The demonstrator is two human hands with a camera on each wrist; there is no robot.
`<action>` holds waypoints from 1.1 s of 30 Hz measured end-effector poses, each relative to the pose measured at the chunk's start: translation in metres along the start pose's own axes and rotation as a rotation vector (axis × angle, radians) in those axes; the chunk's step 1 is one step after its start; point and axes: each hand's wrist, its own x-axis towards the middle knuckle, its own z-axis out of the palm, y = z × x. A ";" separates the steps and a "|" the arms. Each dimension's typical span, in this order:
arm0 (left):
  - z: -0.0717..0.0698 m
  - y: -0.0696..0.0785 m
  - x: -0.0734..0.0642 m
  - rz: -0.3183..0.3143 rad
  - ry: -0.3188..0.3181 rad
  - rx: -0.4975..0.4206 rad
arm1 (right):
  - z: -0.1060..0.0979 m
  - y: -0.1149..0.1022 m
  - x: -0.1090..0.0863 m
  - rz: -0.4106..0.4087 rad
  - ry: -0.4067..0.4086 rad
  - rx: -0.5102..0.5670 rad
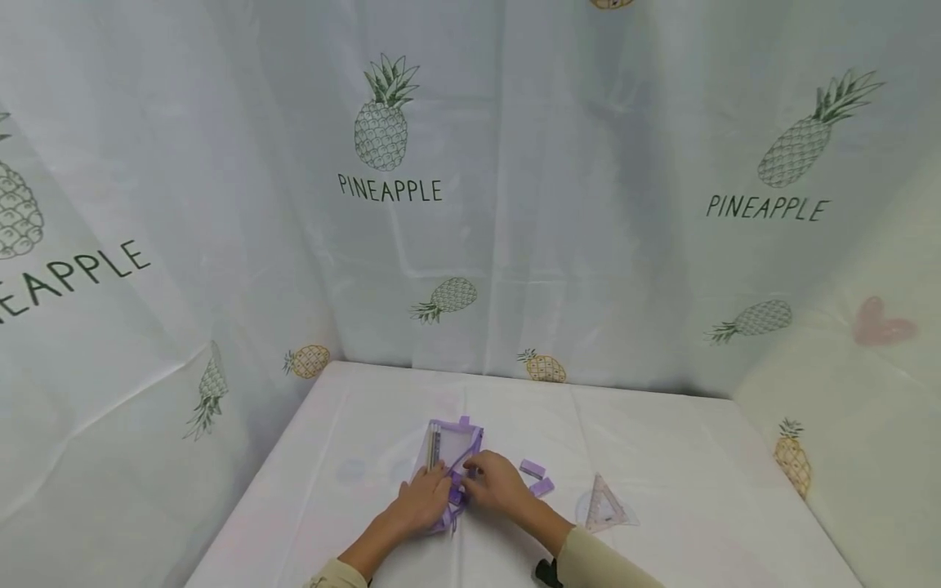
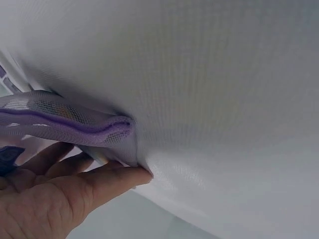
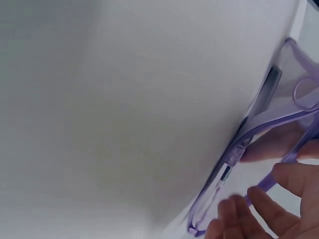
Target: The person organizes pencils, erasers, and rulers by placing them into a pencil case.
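Holds the side of one purple mesh pencil case (image 1: 452,445) with the left grip (image 1: 422,501), pinching the mesh between thumb and fingers. Has the right grip (image 1: 494,483) loosely spread at the open zip (image 3: 279,120), pinching nothing visible. Shows one purple piece (image 1: 456,492) between the two, partly hidden by fingers. Nearest, shows one black object (image 1: 546,572) beside the right sleeve (image 1: 599,562), too covered to name. Farther out, to the right, includes one pinkish triangle ruler (image 1: 596,501) over a faint clear piece (image 1: 583,506). Beyond that, counts two purple blocks (image 1: 542,487), just beside the right grip. Lies, in the case's instance, flat on the white worktop (image 1: 698,490), partly under the left grip. Runs lengthwise from near to far, with the far end pointing away from the person and leaning slightly right. Carries slim pencil-like sticks (image 1: 434,441) inside, at least two, roughly along that axis; exact number unclear. Ends, at the back, in pineapple-printed sheeting (image 1: 573,204).
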 end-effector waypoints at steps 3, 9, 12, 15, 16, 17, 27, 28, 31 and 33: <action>0.000 0.000 0.000 -0.001 -0.007 0.015 | -0.006 -0.001 -0.009 -0.068 0.044 -0.077; -0.001 0.000 0.000 0.000 -0.008 0.005 | -0.017 -0.001 -0.024 -0.109 0.051 -0.148; 0.000 0.000 0.000 0.006 -0.017 0.002 | -0.021 -0.002 -0.031 -0.145 0.005 -0.177; 0.000 0.000 0.001 0.008 -0.025 0.000 | -0.023 -0.005 -0.039 -0.171 -0.077 -0.198; 0.000 0.000 0.001 0.008 -0.026 0.002 | -0.024 -0.005 -0.041 -0.176 -0.098 -0.205; 0.000 0.001 0.001 0.007 -0.025 0.001 | -0.024 -0.005 -0.043 -0.175 -0.118 -0.213; 0.003 -0.002 0.003 -0.012 -0.015 0.020 | -0.023 -0.004 -0.053 -0.228 -0.093 -0.274; 0.003 -0.002 0.003 -0.014 -0.014 0.018 | -0.023 -0.004 -0.054 -0.228 -0.095 -0.277; 0.003 -0.002 0.002 -0.013 -0.012 0.014 | -0.025 -0.002 -0.055 -0.208 -0.108 -0.274; 0.003 -0.001 0.002 -0.007 -0.012 0.010 | -0.026 0.000 -0.055 -0.189 -0.113 -0.274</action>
